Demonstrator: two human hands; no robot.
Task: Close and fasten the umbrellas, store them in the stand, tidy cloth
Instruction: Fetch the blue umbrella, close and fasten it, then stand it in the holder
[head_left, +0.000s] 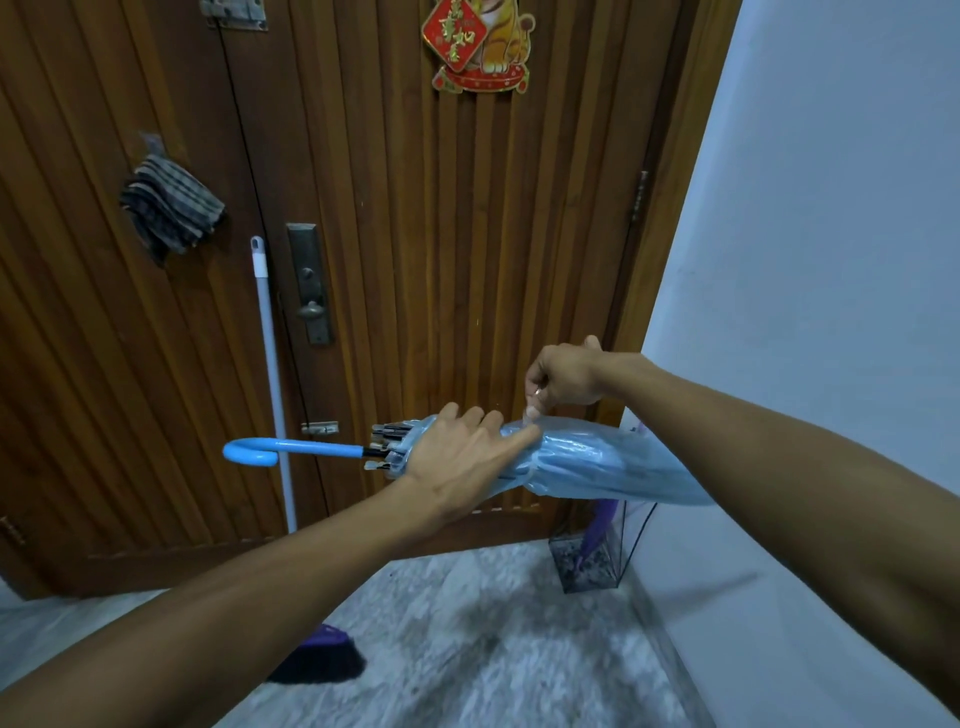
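Note:
A light blue translucent umbrella is folded and held level in front of the door, its blue hooked handle pointing left. My left hand is wrapped around the bunched canopy near the rib ends. My right hand pinches the thin clear strap just above the canopy. A clear, dark-framed umbrella stand sits on the floor by the right wall, with a purple umbrella in it. A striped dark cloth hangs from a hook on the door.
The wooden door fills the background, with a lock plate and knob. A white broom handle leans against it; purple-black bristles rest on the marbled floor. A pale wall runs along the right.

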